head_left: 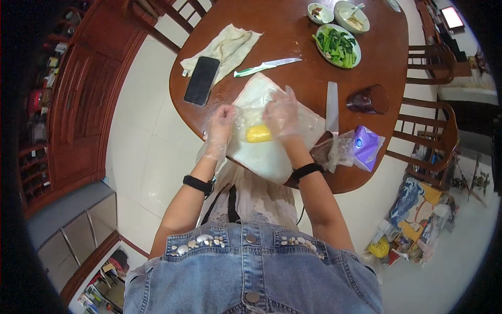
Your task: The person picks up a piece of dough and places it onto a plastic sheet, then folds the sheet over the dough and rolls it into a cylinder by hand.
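Observation:
A yellow block (258, 133), wrapped in clear plastic film (252, 114), lies on a white cloth (261, 157) with a pinkish edge near the table's front. My left hand (222, 123), in a clear disposable glove, is closed in a pinch on the film, left of the block. On the other side my right hand (281, 112), also gloved, has its fingers curled on the film just above and right of the block. What the yellow block is made of cannot be told through the wrapping.
Behind the cloth lies a green-and-white-handled knife (267, 66); a wide blade (332, 107) lies to its right. A phone (202, 81) rests partly on a beige cloth (230, 47). On the right are a dark glass (368, 99), a purple packet (367, 147), and greens on a plate (357, 58).

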Available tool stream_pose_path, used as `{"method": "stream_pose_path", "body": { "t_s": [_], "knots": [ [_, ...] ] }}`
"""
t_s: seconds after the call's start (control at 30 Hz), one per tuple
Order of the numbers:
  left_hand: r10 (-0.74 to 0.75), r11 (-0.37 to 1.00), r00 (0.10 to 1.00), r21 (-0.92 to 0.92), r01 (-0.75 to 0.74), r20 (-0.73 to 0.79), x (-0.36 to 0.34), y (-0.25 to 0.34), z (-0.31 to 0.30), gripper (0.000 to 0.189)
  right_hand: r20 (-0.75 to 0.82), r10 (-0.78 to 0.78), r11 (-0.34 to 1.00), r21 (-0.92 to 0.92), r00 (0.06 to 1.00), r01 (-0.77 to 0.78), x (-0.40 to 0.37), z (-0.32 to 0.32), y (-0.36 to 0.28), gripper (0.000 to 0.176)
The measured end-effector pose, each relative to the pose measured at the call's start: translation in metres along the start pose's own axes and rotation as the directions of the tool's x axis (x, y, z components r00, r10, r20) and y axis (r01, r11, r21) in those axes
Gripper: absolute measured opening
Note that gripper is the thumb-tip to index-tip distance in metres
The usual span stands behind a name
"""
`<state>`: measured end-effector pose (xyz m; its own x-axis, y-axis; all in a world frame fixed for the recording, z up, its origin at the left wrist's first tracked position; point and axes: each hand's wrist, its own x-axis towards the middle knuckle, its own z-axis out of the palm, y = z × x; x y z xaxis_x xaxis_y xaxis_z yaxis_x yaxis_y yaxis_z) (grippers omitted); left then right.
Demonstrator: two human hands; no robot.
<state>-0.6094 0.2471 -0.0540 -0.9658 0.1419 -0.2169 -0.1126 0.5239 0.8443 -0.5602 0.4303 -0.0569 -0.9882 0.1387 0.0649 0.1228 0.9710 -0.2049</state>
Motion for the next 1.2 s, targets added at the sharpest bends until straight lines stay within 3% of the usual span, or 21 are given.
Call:
{"method": "stream_pose_path", "body": {
  "t_s": [0.13, 0.2, 0.37, 0.43, 0.47, 0.5, 0.53, 0.57, 0.6, 0.63, 0.67, 0.7, 0.73, 0.77, 0.83, 0.87, 0.93, 1.03, 1.1, 1.17, 1.2],
  "knots": [
    [0.013, 0.998, 0.999, 0.059, -0.011, -0.036, -0.004, 0.011, -0.004, 0.017, 0.071, 0.077, 0.997, -0.027, 0.994, -0.075, -0.003, -0.029, 0.012, 0.017],
    [-0.008, 0.998, 1.000, 0.057, 0.009, -0.011, 0.001, 0.006, -0.004, 0.019, -0.262, -0.028, 0.999, -0.028, 0.965, 0.021, -0.008, -0.019, 0.026, 0.012],
    [-0.011, 0.998, 1.000, 0.067, 0.010, 0.004, 0.015, -0.004, -0.007, 0.025, -0.263, 0.085, 0.996, 0.034, 0.961, -0.079, -0.014, -0.031, 0.044, 0.007],
    [-0.099, 0.983, 0.994, 0.162, 0.090, 0.049, 0.022, -0.004, -0.011, 0.025, -0.273, 0.117, 0.993, 0.039, 0.955, -0.110, -0.015, -0.055, 0.037, 0.011],
    [-0.100, 0.982, 0.994, 0.164, 0.091, 0.050, 0.021, -0.004, -0.012, 0.025, -0.279, 0.121, 0.981, 0.179, 0.953, -0.072, -0.017, -0.069, 0.031, 0.017],
    [0.015, 0.989, 0.995, 0.147, -0.001, -0.096, 0.020, -0.001, -0.015, 0.024, -0.284, 0.127, 0.949, 0.315, 0.950, -0.033, -0.021, -0.077, 0.025, 0.023],
    [0.129, 0.985, 0.962, 0.145, -0.096, -0.240, 0.016, 0.007, -0.020, 0.024, -0.283, 0.130, 0.948, 0.317, 0.950, -0.035, -0.032, -0.070, 0.021, 0.023],
    [0.129, 0.985, 0.963, 0.146, -0.096, -0.237, 0.008, 0.015, -0.023, 0.024, -0.268, 0.007, 0.869, 0.479, 0.964, 0.127, -0.045, -0.056, 0.016, 0.027],
    [0.258, 0.966, 0.941, 0.077, -0.247, -0.221, -0.007, 0.032, -0.027, 0.027, -0.274, -0.118, 0.736, 0.622, 0.954, 0.269, -0.053, -0.048, 0.011, 0.031],
    [0.384, 0.920, 0.899, 0.005, -0.392, -0.212, -0.019, 0.042, -0.027, 0.030, -0.272, -0.115, 0.737, 0.622, 0.955, 0.265, -0.053, -0.051, 0.002, 0.031],
    [0.386, 0.919, 0.899, 0.006, -0.393, -0.208, -0.026, 0.041, -0.022, 0.030, -0.064, -0.176, 0.823, 0.537, 0.982, 0.183, -0.051, -0.054, -0.008, 0.030],
    [0.486, 0.874, 0.872, -0.027, -0.485, 0.058, -0.032, 0.036, -0.016, 0.033, 0.153, -0.204, 0.896, 0.426, 0.967, 0.122, -0.050, -0.056, -0.013, 0.031],
    [0.557, 0.823, 0.769, -0.085, -0.561, 0.313, -0.035, 0.032, -0.010, 0.036, 0.151, -0.202, 0.897, 0.426, 0.968, 0.121, -0.047, -0.053, -0.012, 0.031],
    [0.558, 0.822, 0.768, -0.085, -0.563, 0.314, -0.036, 0.028, -0.004, 0.036, 0.191, -0.197, 0.886, 0.454, 0.962, 0.092, -0.042, -0.048, -0.009, 0.031],
    [0.331, 0.943, 0.852, -0.119, -0.310, 0.407, -0.035, 0.030, 0.004, 0.032, 0.229, -0.187, 0.875, 0.481, 0.955, 0.055, -0.040, -0.042, -0.004, 0.031],
    [0.332, 0.943, 0.850, -0.122, -0.310, 0.409, -0.033, 0.029, 0.003, 0.032, 0.216, -0.194, 0.845, 0.532, 0.957, 0.051, -0.042, -0.040, 0.002, 0.030],
    [0.248, 0.965, 0.795, -0.069, -0.253, 0.554, -0.032, 0.036, -0.011, 0.047, 0.210, -0.204, 0.811, 0.583, 0.956, 0.045, -0.051, -0.034, 0.014, 0.030],
    [0.268, 0.959, 0.775, -0.081, -0.272, 0.573, -0.026, 0.028, -0.017, 0.053, 0.146, -0.176, 0.758, 0.652, 0.974, 0.039, -0.058, -0.037, 0.029, 0.028],
    [0.250, 0.963, 0.771, -0.067, -0.261, 0.586, -0.024, 0.026, -0.023, 0.055, 0.296, -0.080, 0.733, 0.665, 0.952, -0.146, -0.063, -0.051, 0.036, 0.025],
    [0.232, 0.967, 0.766, -0.056, -0.249, 0.599, -0.023, 0.020, -0.028, 0.057, 0.341, -0.080, 0.725, 0.665, 0.937, -0.180, -0.064, -0.064, 0.045, 0.024],
    [0.290, 0.941, 0.777, -0.019, -0.337, 0.559, -0.023, 0.015, -0.030, 0.048, 0.384, -0.079, 0.717, 0.663, 0.920, -0.215, -0.064, -0.070, 0.050, 0.024]
  ]
}}
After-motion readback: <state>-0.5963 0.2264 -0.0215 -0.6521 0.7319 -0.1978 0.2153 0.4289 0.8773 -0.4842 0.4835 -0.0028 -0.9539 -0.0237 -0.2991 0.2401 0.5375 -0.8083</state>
